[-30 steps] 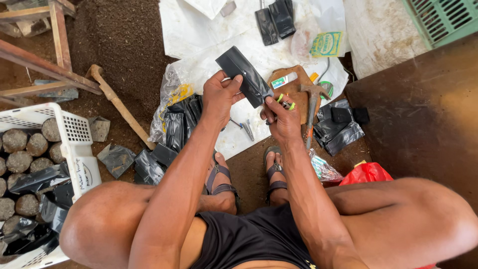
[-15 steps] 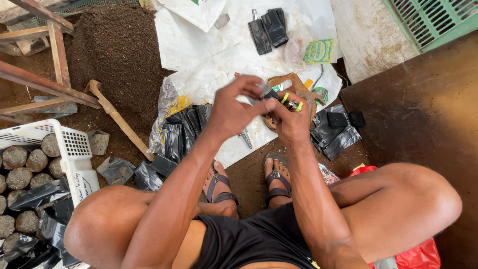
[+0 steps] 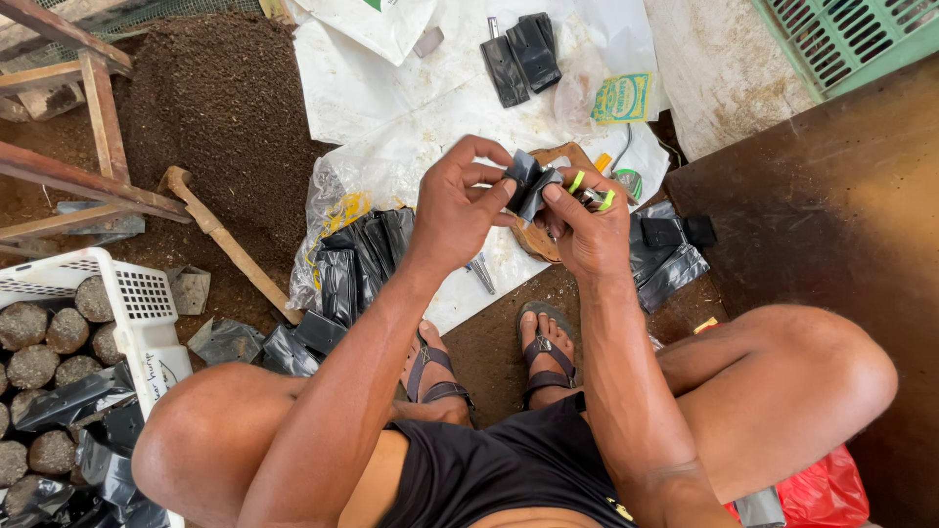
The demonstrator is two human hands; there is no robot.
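Black bag (image 3: 528,181) betw. left hand (image 3: 460,200) & right hand (image 3: 585,230), yellow-green label (image 3: 623,98) just beyond.

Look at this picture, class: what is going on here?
A person sits low over a white sheet spread on the ground. Both hands hold a small black plastic bag: the left hand pinches one side, while the right hand grips the other and also holds a tool with green tips. More black bags lie piled beside the feet, and a white crate of filled bags stands on the person's left.
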